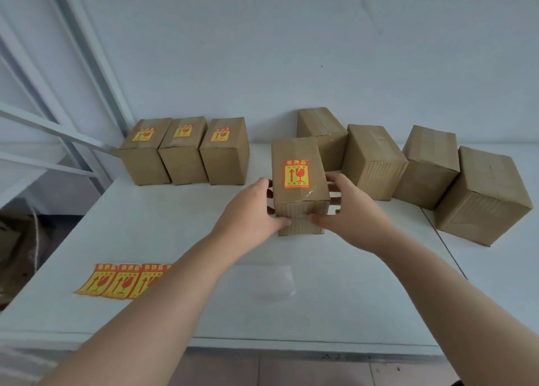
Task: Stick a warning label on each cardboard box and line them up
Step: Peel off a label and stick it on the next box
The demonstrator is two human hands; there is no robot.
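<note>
A cardboard box (297, 202) with a yellow-and-red warning label (296, 174) on top stands mid-table. My left hand (253, 208) grips its left side and my right hand (347, 208) grips its right side, thumbs on the near face. Three labelled boxes (183, 152) stand side by side in a row at the back left. Several unlabelled boxes (376, 164) stand loosely at the back right, the biggest-looking one (484, 196) at the far right. A strip of spare warning labels (116, 280) lies near the front left, partly hidden by my left forearm.
The white table (204, 240) has its front edge near the bottom of view and a seam on the right. A clear backing sheet (262, 280) lies between my forearms. A white wall stands behind; a metal frame (58, 140) rises at the left.
</note>
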